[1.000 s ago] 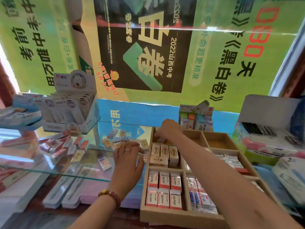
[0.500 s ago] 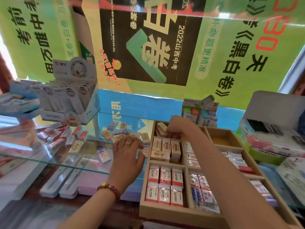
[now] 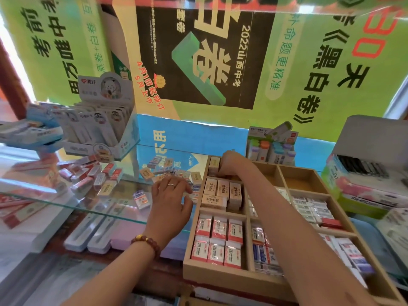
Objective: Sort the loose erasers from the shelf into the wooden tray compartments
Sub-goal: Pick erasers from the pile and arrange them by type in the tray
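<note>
our right hand point(image 3: 229, 164) curls, grip hidden, at the beige eraser point(image 3: 213, 164) in the wooden tray's point(image 3: 223, 277) far-left compartment, so we should square it upright, while our left hand point(image 3: 171, 202) lies loosely spread, holding nothing, over loose erasers point(image 3: 154, 173) on the shelf point(image 3: 106, 209).

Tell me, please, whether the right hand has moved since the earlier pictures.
Yes. The right hand has shifted slightly rightward within the far-left compartment of the wooden tray, away from its left wall, uncovering a beige eraser standing there.
</note>
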### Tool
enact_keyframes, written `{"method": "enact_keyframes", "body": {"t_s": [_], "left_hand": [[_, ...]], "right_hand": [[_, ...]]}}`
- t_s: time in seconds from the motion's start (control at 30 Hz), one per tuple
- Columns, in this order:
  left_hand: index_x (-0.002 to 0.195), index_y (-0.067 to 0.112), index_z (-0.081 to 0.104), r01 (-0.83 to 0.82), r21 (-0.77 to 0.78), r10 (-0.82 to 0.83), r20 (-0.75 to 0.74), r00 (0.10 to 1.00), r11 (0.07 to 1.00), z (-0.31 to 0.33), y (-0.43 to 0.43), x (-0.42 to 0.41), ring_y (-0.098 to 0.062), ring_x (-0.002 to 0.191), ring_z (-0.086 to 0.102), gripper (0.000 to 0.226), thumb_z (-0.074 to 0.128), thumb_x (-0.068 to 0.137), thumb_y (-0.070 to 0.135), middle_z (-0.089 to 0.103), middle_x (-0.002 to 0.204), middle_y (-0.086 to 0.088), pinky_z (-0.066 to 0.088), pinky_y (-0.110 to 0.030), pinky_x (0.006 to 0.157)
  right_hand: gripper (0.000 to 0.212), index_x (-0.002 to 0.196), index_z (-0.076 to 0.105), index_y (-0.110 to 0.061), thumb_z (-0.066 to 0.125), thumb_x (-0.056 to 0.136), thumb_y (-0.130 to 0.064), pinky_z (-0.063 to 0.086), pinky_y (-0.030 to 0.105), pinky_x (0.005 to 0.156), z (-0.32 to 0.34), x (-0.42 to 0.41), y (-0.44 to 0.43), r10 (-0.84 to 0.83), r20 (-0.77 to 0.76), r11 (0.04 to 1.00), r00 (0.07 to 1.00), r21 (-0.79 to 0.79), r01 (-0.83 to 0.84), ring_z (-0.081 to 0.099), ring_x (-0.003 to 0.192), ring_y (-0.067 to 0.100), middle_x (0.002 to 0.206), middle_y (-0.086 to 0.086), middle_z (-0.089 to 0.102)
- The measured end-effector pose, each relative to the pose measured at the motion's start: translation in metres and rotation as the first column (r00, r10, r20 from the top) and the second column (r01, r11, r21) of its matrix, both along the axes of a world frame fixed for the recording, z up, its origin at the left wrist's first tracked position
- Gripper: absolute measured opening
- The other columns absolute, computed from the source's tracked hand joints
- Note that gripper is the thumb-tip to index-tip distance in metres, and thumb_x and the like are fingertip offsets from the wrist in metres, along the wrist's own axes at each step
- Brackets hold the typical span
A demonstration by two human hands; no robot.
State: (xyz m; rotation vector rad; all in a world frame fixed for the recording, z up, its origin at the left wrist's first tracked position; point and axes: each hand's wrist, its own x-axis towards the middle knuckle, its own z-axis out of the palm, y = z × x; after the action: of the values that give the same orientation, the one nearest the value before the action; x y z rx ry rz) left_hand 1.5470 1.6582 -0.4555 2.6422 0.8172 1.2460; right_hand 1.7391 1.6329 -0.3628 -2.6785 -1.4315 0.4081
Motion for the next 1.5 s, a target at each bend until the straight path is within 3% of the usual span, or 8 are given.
{"method": "enact_keyframes", "body": {"t_s": [0.23,0.33,0.47,0.7,0.83,1.03,1.33,1.5], "left_hand": [[0.08,0.021,0.06,0.051,0.036,-0.052,0.013,0.999,0.998,0.02,0.005,-0.012,-0.013,0.097,0.051,0.021,0.039,0.081,0.02,0.062,0.089,0.007,0.026,-0.028,0.087],[0.085,0.018,0.062,-0.082,-0.172,0.094,0.063,0.994,0.982,0.033,0.021,-0.032,-0.021,0.096,0.056,0.019,0.046,0.079,0.01,0.064,0.097,0.0,0.036,-0.034,0.083],[0.099,0.018,0.063,-0.208,-0.465,0.176,-0.112,0.978,0.86,0.034,0.038,-0.058,-0.026,0.106,0.055,0.025,0.058,0.078,0.006,0.059,0.114,-0.006,0.042,-0.035,0.089],[0.122,0.023,0.054,-0.238,-0.431,0.028,-0.44,0.898,0.87,0.037,0.034,-0.077,-0.025,0.11,0.049,0.066,0.049,0.058,0.038,0.055,0.117,-0.005,0.042,-0.039,0.096],[0.123,0.019,0.056,-0.155,-0.426,0.003,-0.335,0.942,0.892,0.031,0.038,-0.081,-0.023,0.113,0.047,0.046,0.064,0.078,0.018,0.055,0.119,-0.008,0.038,-0.035,0.098],[0.123,0.016,0.054,-0.115,-0.4,0.016,-0.244,0.97,0.909,0.023,0.047,-0.083,-0.02,0.116,0.048,0.04,0.064,0.084,0.015,0.055,0.121,-0.005,0.037,-0.026,0.095],[0.124,0.015,0.053,-0.09,-0.435,0.002,-0.198,0.98,0.896,0.021,0.048,-0.085,-0.018,0.115,0.049,0.042,0.066,0.084,0.017,0.056,0.12,-0.004,0.038,-0.026,0.097],[0.124,0.014,0.053,-0.061,-0.446,0.035,-0.067,0.997,0.893,0.025,0.046,-0.085,-0.013,0.111,0.05,0.047,0.071,0.08,0.017,0.054,0.12,0.002,0.034,-0.018,0.089]], "right_hand": [[0.022,0.103,0.064,-0.003,0.069,0.082,-0.009,0.057,0.041,0.084,0.039,0.002,-0.024,0.005,-0.065,0.997,0.998,0.077,0.0,0.07,0.086,0.023,0.091,0.009,0.071],[0.018,0.102,0.066,-0.006,0.064,0.086,-0.013,0.055,0.038,0.086,0.049,-0.009,-0.033,0.126,-0.057,0.987,0.99,0.109,-0.119,0.068,0.087,0.02,0.09,0.004,0.07],[0.016,0.102,0.07,-0.016,0.063,0.087,-0.014,0.046,0.021,0.073,0.051,-0.04,-0.033,0.361,-0.149,0.92,0.921,0.219,-0.325,0.059,0.077,0.003,0.083,-0.009,0.065],[0.038,0.126,0.056,-0.023,0.062,0.089,-0.024,0.041,0.033,0.093,0.019,-0.068,0.006,0.471,0.153,0.878,0.869,0.016,-0.479,0.052,0.114,0.019,0.125,-0.002,0.057],[0.039,0.123,0.061,-0.023,0.066,0.085,-0.028,0.046,0.032,0.088,0.005,-0.089,0.026,0.523,0.052,0.851,0.851,0.032,-0.525,0.055,0.108,0.019,0.121,0.001,0.059],[0.064,0.103,0.062,-0.014,0.06,0.074,-0.071,0.041,0.033,0.084,-0.01,-0.116,0.043,0.448,0.34,0.884,0.827,-0.033,-0.466,0.057,0.104,0.023,0.107,0.003,0.062],[0.058,0.118,0.057,-0.017,0.059,0.081,-0.061,0.039,0.032,0.08,-0.016,-0.122,0.05,0.366,0.326,0.93,0.872,-0.081,-0.36,0.058,0.109,0.02,0.117,0.0,0.061],[0.038,0.083,0.055,-0.013,0.061,0.082,-0.051,0.038,0.026,0.063,-0.006,-0.116,0.05,0.28,0.065,0.952,0.958,0.109,-0.286,0.055,0.077,0.017,0.079,-0.002,0.053]]}}
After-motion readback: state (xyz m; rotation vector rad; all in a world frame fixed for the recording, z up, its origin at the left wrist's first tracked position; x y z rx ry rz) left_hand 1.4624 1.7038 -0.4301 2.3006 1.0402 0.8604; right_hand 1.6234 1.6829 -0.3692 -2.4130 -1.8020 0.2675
